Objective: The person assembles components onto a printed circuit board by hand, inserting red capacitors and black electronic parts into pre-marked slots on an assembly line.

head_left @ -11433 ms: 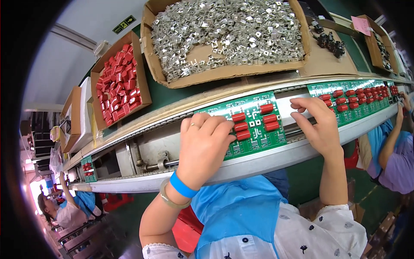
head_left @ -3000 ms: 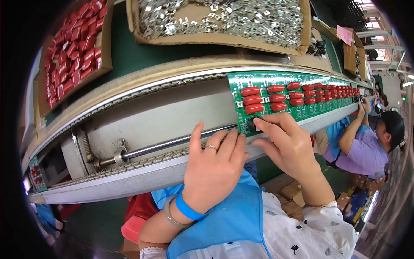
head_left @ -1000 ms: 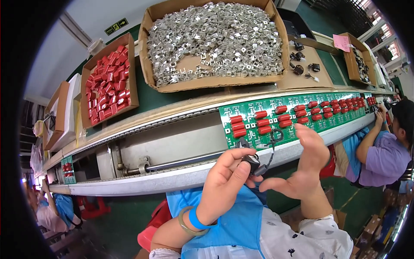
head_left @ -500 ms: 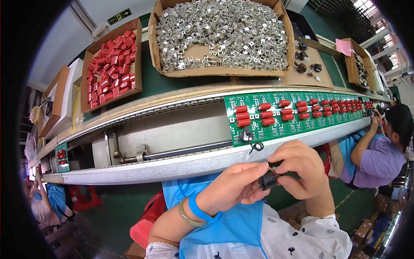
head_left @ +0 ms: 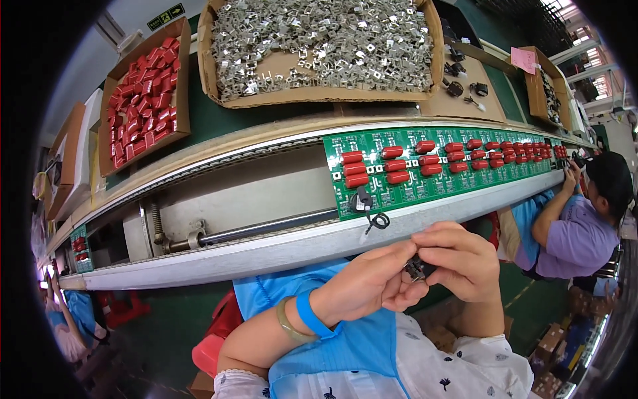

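In front of my body, just over the near rail, both hands hold one small black electronic component [head_left: 417,270] with metal pins. My left hand [head_left: 380,276] has thumb and fingers closed on its left side. From the right, my right hand [head_left: 462,258] pinches the same part, and the fingers cover much of it. Beyond my hands a green circuit board [head_left: 425,189] lies on the rails, bearing rows of red block capacitors [head_left: 395,165]. At its near left corner sits a similar black component [head_left: 361,201], whose looped black cable [head_left: 377,223] hangs over the rail.
A cardboard box [head_left: 319,96] of silver metal clips stands behind the conveyor rail [head_left: 199,259]. Left of it is a box [head_left: 183,86] of loose red capacitors. More black parts [head_left: 454,88] lie on cardboard at right. A co-worker [head_left: 578,226] works farther right along the line.
My hands have turned the black component and drawn closer around it. The whole scene has shifted slightly left and up in the picture; the parts on the board stay as they were.
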